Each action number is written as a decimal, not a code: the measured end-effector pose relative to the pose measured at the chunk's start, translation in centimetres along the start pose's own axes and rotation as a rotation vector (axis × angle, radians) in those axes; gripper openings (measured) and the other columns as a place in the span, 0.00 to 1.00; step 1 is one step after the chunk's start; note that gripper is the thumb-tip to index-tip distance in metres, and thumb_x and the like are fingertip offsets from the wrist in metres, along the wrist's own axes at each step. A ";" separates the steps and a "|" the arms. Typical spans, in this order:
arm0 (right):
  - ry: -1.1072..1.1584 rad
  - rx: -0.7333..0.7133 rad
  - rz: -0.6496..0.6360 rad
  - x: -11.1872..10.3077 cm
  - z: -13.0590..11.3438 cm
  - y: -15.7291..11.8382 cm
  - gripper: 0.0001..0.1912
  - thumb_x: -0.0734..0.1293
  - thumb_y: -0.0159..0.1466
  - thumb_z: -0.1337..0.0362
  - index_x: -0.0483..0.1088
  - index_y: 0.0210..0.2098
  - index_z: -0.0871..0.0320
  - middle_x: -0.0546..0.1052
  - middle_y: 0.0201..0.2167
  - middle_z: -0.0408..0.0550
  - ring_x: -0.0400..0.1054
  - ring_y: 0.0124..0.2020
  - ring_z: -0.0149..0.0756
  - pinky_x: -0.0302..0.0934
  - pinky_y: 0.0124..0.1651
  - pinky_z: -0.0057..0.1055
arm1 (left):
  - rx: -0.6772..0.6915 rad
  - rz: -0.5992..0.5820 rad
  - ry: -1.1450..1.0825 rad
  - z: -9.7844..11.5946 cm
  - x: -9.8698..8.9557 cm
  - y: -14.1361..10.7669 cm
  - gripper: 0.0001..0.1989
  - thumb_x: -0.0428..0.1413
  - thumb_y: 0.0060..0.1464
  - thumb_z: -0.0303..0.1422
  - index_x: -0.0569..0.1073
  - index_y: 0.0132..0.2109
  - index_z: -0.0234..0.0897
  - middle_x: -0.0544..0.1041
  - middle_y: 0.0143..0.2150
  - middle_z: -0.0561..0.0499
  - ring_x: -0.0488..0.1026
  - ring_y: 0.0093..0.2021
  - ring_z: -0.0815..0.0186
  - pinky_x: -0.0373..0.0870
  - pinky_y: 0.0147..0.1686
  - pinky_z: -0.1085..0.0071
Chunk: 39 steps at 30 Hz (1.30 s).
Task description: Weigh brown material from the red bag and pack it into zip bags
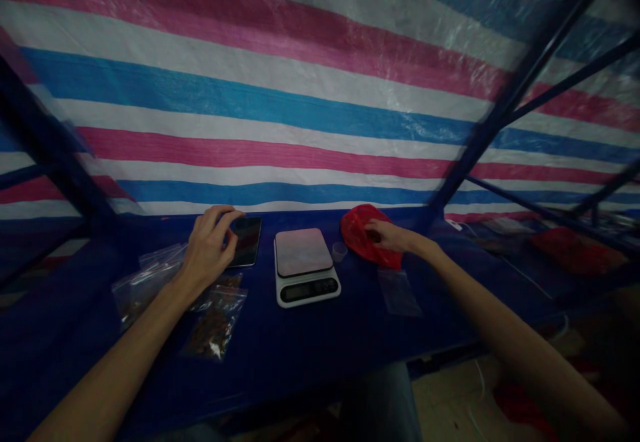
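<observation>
My left hand point(214, 245) hovers by a dark flat phone or tablet point(248, 241), its fingers curved and the thumb apart from the index finger, with nothing visible between them. On the right, my right hand point(384, 235) dips into the mouth of a red plastic bag point(361, 237). Its fingers are bent together there, and what they grip is hidden. Between the hands stands a white kitchen scale point(306, 265) with a bare platform. A small clear plastic cup point(339, 251) sits between the scale and the bag.
A clear zip bag point(400, 293) lies flat in front of the red bag. Zip bags with brown bits point(216, 322) lie beside and under my left forearm. The blue tabletop point(300, 349) has dark blue metal posts point(480, 135) at both sides and a striped sheet point(280, 115) behind.
</observation>
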State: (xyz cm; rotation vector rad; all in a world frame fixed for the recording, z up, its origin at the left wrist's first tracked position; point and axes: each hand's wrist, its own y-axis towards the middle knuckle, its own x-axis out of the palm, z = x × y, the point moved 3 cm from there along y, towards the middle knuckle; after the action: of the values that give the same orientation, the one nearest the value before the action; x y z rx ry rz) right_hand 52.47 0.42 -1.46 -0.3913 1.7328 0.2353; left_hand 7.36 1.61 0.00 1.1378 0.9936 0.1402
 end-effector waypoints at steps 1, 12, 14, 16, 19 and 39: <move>-0.021 -0.004 0.001 0.2 -0.3 0.3 0.19 0.67 0.59 0.73 0.75 0.51 0.62 0.77 0.53 0.59 0.73 0.52 0.45 0.66 0.58 0.37 | -0.003 0.000 -0.004 0.0 0.0 0.0 0.17 0.49 0.63 0.22 0.70 0.57 0.37 0.72 0.53 0.42 0.71 0.55 0.53 0.69 0.53 0.56; -0.064 -0.035 0.158 0.9 -1.1 1.7 0.13 0.63 0.63 0.75 0.75 0.44 0.62 0.79 0.47 0.61 0.74 0.49 0.47 0.64 0.55 0.41 | -0.018 -0.012 -0.015 0.2 0.1 0.1 0.17 0.48 0.63 0.23 0.70 0.56 0.37 0.72 0.53 0.42 0.71 0.55 0.53 0.69 0.53 0.57; -0.047 -0.051 0.157 0.2 -0.8 1.9 0.10 0.64 0.61 0.75 0.75 0.38 0.61 0.80 0.41 0.56 0.74 0.43 0.44 0.64 0.50 0.38 | -0.028 -0.009 -0.017 0.2 0.0 0.1 0.17 0.48 0.63 0.23 0.70 0.56 0.38 0.72 0.53 0.42 0.71 0.55 0.54 0.68 0.53 0.57; -0.033 -0.059 0.156 -0.7 -0.7 1.9 0.09 0.63 0.61 0.76 0.75 0.35 0.61 0.80 0.36 0.52 0.73 0.38 0.41 0.63 0.45 0.35 | -0.036 -0.012 -0.023 0.1 0.0 0.0 0.17 0.48 0.63 0.23 0.70 0.56 0.38 0.72 0.54 0.42 0.71 0.55 0.53 0.68 0.54 0.56; -0.011 -0.057 0.163 -2.0 -0.5 1.4 0.11 0.62 0.63 0.75 0.75 0.36 0.62 0.79 0.33 0.51 0.71 0.33 0.39 0.61 0.40 0.33 | -0.043 -0.020 -0.034 -0.1 0.1 0.0 0.18 0.48 0.62 0.23 0.70 0.57 0.39 0.72 0.54 0.42 0.71 0.56 0.53 0.68 0.54 0.55; 0.146 -0.310 0.075 -1.3 -10.1 1.7 0.08 0.66 0.66 0.72 0.78 0.41 0.60 0.81 0.37 0.49 0.74 0.38 0.37 0.63 0.43 0.29 | -0.050 -0.026 -0.034 0.0 0.2 0.0 0.18 0.48 0.62 0.22 0.70 0.56 0.38 0.71 0.54 0.42 0.71 0.55 0.53 0.69 0.53 0.55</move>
State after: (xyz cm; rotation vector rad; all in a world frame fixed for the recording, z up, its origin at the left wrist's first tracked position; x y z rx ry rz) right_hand 42.89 -1.57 1.67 -0.5809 1.8603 0.5452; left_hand 7.48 1.66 -0.10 1.0777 0.9698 0.1238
